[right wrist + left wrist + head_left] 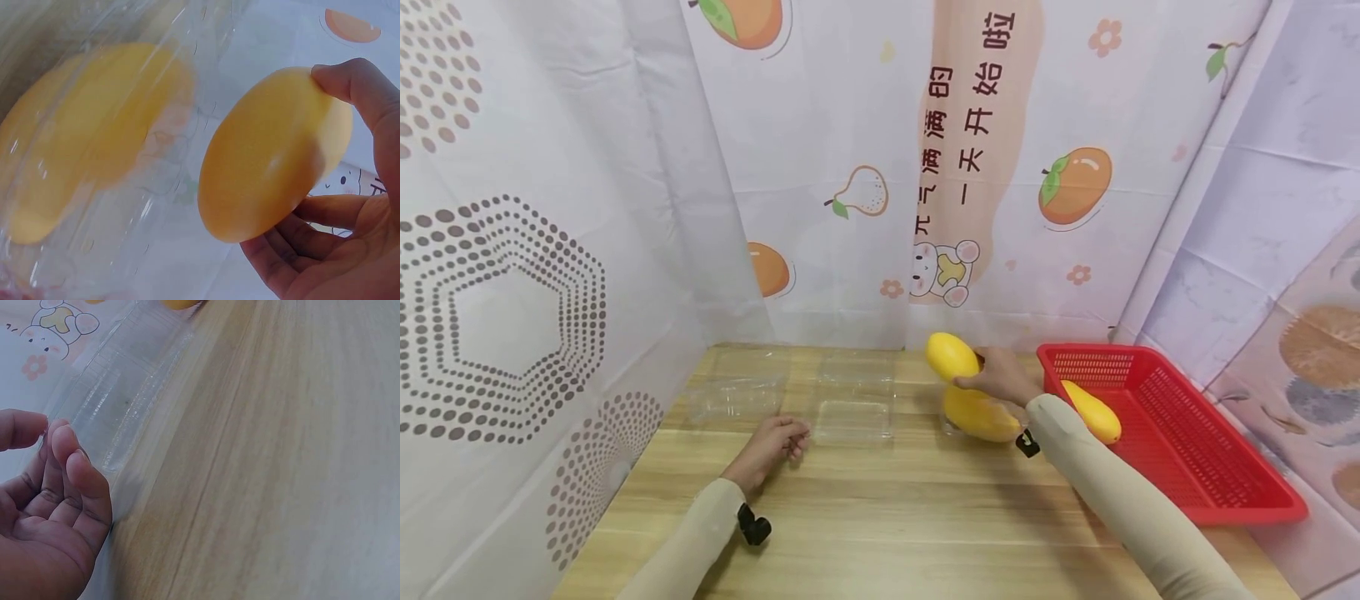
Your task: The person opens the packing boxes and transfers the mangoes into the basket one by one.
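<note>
My right hand [1003, 377] grips a yellow mango [951, 357], thumb on one side and fingers on the other. In the right wrist view, the held mango [272, 156] is apart from a clear plastic box [140, 219]. Another mango [979, 414] lies in that box, blurred by its walls. My left hand [772, 450] rests at the table, fingers loosely curled and holding nothing. It is beside a clear plastic box [853, 437], whose see-through walls also appear in the left wrist view.
Another clear box [737, 402] stands at the back left. On the right sits a red plastic basket [1247, 514] with a mango [1092, 412] against its left wall. Printed curtains [835, 275] hang behind the wooden table [880, 533] and at both sides.
</note>
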Motion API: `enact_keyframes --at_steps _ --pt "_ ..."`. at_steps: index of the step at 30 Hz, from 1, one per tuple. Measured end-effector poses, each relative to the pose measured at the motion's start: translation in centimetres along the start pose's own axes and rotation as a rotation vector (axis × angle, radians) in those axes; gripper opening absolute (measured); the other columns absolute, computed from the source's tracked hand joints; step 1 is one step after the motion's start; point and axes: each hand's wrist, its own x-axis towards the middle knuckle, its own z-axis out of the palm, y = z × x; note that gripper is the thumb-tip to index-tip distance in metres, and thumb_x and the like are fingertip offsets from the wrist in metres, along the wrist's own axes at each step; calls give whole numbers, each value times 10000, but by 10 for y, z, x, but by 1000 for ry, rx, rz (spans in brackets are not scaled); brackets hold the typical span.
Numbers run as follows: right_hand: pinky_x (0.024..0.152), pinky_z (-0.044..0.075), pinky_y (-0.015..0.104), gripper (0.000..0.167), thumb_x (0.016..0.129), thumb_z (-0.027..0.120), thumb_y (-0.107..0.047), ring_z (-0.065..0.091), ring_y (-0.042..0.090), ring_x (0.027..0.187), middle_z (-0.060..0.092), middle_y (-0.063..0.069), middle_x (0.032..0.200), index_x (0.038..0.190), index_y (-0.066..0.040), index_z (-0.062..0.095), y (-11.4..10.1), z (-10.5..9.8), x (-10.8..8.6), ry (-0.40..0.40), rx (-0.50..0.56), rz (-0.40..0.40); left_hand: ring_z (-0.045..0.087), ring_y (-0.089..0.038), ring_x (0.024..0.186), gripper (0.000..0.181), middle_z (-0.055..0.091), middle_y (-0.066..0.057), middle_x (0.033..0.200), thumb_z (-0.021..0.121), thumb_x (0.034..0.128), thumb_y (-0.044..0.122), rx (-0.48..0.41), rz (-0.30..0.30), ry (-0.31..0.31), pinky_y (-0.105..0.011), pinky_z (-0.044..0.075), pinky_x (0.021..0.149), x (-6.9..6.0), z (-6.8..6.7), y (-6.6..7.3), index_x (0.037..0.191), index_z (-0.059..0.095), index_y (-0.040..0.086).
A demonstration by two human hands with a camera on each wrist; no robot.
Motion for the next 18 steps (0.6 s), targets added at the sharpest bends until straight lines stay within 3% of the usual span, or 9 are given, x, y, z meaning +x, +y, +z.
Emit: enact_keyframes --at_steps 11,18 --pt "688 471 346 526 817 843 -480 570 219 758 648 50 856 1086 -57 687 14 -12 -2 38 -118 14 574 -136 692 277 642 -93 832 584 1027 116 2 -16 14 -244 517 633 0 0 1 1122 624 -141" --pt "732 479 365 506 816 865 -423 563 242 807 653 73 897 1097 -42 686 17 -18 -6 37 -3 65 572 -136 695 276 639 -95 836 586 1026 115 2 -13 16 -245 518 633 -1 0 1 1123 623 -140"
